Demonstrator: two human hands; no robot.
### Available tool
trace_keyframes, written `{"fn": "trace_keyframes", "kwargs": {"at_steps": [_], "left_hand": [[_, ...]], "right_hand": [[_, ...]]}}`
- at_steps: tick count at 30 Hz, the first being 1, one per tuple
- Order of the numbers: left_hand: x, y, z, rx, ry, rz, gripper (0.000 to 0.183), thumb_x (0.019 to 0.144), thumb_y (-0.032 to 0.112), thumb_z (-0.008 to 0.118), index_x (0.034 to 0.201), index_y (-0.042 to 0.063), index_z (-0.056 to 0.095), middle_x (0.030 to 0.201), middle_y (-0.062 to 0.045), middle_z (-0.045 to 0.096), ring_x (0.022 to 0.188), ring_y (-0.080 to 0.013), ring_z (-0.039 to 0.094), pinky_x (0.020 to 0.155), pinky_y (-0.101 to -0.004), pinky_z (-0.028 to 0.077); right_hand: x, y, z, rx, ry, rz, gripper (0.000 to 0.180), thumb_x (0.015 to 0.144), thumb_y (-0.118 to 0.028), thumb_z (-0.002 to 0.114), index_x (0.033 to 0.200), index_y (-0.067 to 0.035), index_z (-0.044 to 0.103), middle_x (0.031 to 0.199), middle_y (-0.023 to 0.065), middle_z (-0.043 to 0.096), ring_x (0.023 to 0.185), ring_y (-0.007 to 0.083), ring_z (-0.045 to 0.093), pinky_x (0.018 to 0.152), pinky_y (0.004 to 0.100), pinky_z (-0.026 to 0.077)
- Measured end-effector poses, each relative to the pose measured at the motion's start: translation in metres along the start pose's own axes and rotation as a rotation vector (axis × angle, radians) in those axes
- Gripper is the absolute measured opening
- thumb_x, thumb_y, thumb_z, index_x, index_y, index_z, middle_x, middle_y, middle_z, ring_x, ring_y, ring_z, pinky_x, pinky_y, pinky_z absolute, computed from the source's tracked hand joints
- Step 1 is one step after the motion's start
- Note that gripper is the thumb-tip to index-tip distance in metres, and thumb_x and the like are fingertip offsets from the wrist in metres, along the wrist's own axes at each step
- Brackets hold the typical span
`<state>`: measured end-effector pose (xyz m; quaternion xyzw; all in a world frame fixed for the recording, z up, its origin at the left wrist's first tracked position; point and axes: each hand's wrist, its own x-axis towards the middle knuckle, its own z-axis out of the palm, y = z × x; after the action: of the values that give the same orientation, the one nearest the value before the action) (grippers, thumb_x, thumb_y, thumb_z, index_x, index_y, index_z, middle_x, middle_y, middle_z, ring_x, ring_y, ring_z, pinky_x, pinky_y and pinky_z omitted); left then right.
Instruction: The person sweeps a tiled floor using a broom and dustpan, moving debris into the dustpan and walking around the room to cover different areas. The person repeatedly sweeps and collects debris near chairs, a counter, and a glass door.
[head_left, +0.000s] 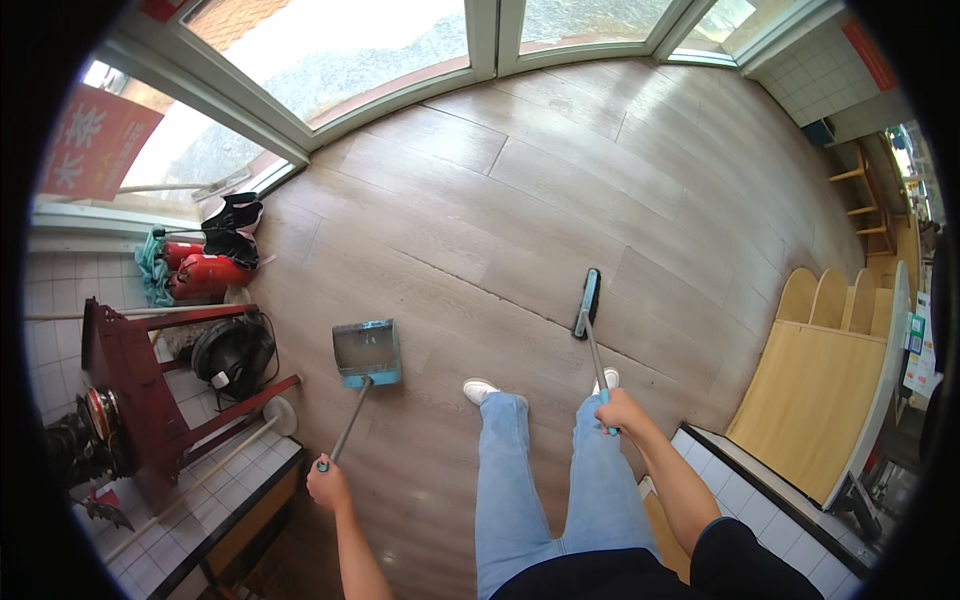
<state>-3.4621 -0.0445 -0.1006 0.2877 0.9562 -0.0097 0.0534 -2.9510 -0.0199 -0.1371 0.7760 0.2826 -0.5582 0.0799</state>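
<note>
My left hand (328, 484) is closed around the top of the grey handle of a blue long-handled dustpan (367, 351). The pan lies on the wood-look floor (480, 232) to the left of my feet, its open side facing the glass doors. On the right, my right hand (621, 414) grips the blue-ended handle of a broom (589, 300). Its blue head with dark bristles rests on the floor ahead of my right shoe, beside a long floor seam. A stretch of floor separates the broom head from the dustpan.
Red fire extinguishers (206, 276), a dark red wooden stand (142, 390) and a black appliance (234, 352) are at the left. Glass doors (495, 45) line the far side. A light wooden counter (810, 405) stands at the right, with a wooden stool (862, 180) beyond.
</note>
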Motion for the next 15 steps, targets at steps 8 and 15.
{"fn": "trace_keyframes", "kwargs": {"at_steps": [8, 15], "left_hand": [[0.065, -0.029, -0.001, -0.035, 0.006, -0.053, 0.026, 0.082, 0.033, 0.058, 0.085, 0.009, 0.068, 0.077, -0.015, 0.065, 0.076, -0.0366, 0.060, 0.066, -0.0452, 0.048], [0.104, -0.029, -0.007, -0.056, 0.009, -0.123, 0.022, 0.078, 0.035, 0.062, 0.087, 0.017, 0.070, 0.076, -0.014, 0.065, 0.075, -0.0358, 0.062, 0.064, -0.0470, 0.049]], "right_hand": [[0.003, -0.159, 0.042, -0.004, -0.076, -0.188, 0.012, 0.067, -0.001, 0.056, 0.078, 0.003, 0.052, 0.061, 0.0118, 0.053, 0.045, 0.0191, 0.052, 0.038, 0.0344, 0.043], [-0.048, -0.195, -0.023, 0.064, -0.070, -0.145, 0.020, 0.070, 0.005, 0.054, 0.090, 0.002, 0.053, 0.057, 0.0047, 0.048, 0.043, 0.0125, 0.045, 0.036, 0.0287, 0.038]]}}
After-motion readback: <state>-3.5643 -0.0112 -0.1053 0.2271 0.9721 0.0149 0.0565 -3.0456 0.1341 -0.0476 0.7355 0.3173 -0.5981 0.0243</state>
